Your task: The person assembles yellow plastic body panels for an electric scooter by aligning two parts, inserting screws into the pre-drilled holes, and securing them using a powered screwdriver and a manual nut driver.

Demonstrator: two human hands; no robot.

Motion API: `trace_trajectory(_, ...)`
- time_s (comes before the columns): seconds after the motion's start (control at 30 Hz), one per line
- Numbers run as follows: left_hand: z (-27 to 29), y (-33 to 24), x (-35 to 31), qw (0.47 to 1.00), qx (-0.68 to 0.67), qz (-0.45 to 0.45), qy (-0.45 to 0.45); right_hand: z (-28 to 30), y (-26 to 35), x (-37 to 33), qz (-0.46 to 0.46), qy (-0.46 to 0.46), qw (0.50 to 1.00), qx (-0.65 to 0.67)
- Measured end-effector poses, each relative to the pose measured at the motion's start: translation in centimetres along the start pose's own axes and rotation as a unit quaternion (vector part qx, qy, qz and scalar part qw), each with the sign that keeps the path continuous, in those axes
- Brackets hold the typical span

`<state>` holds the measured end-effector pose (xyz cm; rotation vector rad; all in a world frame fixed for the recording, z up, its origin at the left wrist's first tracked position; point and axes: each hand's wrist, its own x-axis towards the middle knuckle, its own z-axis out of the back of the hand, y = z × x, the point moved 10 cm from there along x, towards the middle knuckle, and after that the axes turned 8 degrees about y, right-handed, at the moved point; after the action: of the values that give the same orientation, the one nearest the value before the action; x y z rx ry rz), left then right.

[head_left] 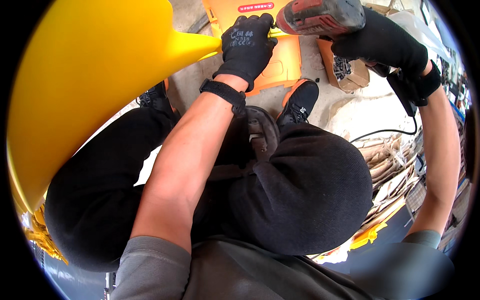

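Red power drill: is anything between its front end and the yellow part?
Yes: in this view the left hand, at the narrow end of the yellow part, lies between it and the front of the power drill, which the right hand holds.

Pale, scuffed concrete floor [309, 65] spreads toward one o'clock. Strong light nearly whitens a pale patch [370, 114] between two and three, with blurred clutter [458, 95] beyond at the rim. Flattened cardboard [392, 167] is heaped just past three; smooth grey flooring [75, 281] shows at eight.
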<state>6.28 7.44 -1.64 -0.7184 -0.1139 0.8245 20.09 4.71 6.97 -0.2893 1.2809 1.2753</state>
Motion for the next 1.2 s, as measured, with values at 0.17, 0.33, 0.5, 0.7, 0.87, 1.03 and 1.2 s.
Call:
trace_trajectory(0.17, 0.6, -0.1, 0.3, 1.000, 0.005, -0.001, 0.002, 0.5, 0.7, -1.1, -0.012, -0.047, 0.998, 0.028)
trace_trajectory(0.33, 1.9, -0.4, 1.0, 0.999, -0.012, -0.031, -0.040, 0.6, -2.9, -6.5, -0.071, -0.091, 0.986, 0.124)
trace_trajectory(0.5, 1.3, -0.6, -0.2, 1.000, -0.017, -0.013, 0.014, -1.3, -5.6, -15.5, 0.040, -0.336, 0.871, 0.357)
trace_trajectory(0.7, 3.9, -3.9, 0.5, 0.996, -0.088, -0.030, 0.019, -17.4, -12.4, -19.7, -0.117, -0.490, 0.760, 0.411)
trace_trajectory(0.87, 6.4, -4.6, 1.6, 0.981, -0.194, -0.010, 0.016, -31.5, -16.2, -17.7, -0.208, -0.490, 0.720, 0.446)
trace_trajectory(1.03, 8.9, -7.1, 2.2, 0.926, -0.352, -0.048, 0.129, -40.0, -18.4, -14.0, -0.358, -0.495, 0.738, 0.288)
trace_trajectory(1.2, 12.0, -9.5, 1.2, 0.853, -0.497, -0.039, 0.155, -42.3, -19.3, -11.4, -0.419, -0.488, 0.716, 0.272)
